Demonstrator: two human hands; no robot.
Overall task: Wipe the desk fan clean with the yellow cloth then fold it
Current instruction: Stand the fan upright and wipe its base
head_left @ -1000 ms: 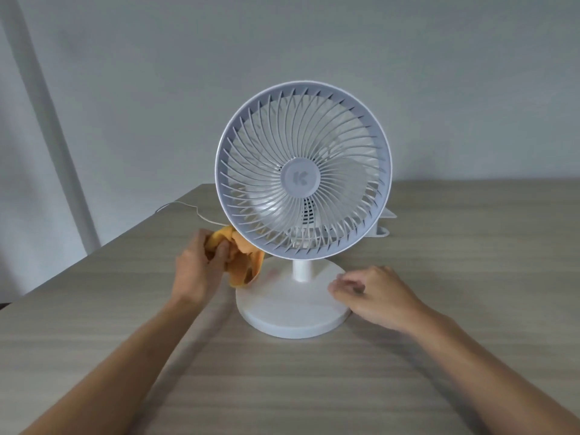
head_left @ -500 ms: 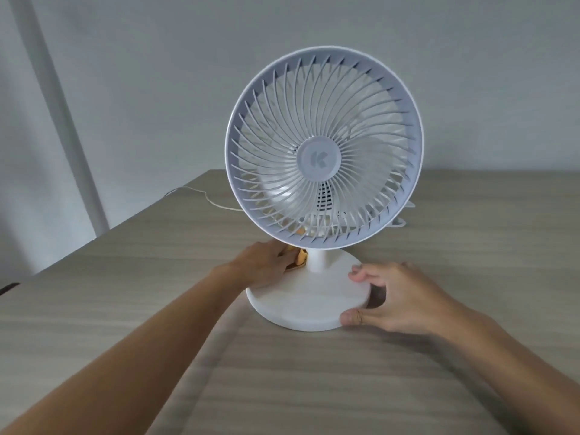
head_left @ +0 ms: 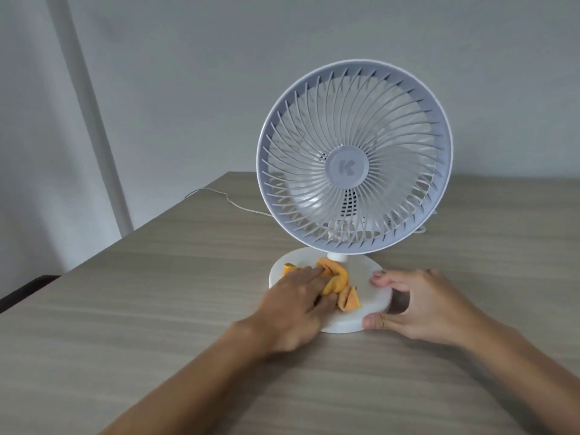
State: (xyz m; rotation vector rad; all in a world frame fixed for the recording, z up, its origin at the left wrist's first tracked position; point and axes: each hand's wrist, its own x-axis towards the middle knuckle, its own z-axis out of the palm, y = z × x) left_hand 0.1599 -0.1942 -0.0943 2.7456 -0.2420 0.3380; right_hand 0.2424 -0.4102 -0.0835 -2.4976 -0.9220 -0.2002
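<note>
A white desk fan [head_left: 354, 158] stands upright on the wooden desk, its round grille facing me. Its flat round base [head_left: 364, 277] lies in front of me. My left hand [head_left: 298, 306] presses the crumpled yellow cloth [head_left: 340, 288] flat onto the left half of the base, fingers spread over it. Part of the cloth pokes out on both sides of my fingers. My right hand [head_left: 417, 306] grips the base's right rim between thumb and fingers.
The wooden desk [head_left: 157, 309] runs to a left edge and a back edge at the grey wall. A thin white cable [head_left: 226, 199] trails from behind the fan to the desk's back left corner. A white vertical pole [head_left: 91, 114] stands left of the desk.
My left hand has come from beside the fan's stem onto the front of the base, dragging the cloth with it. My right hand keeps its hold on the rim. The view has shifted left.
</note>
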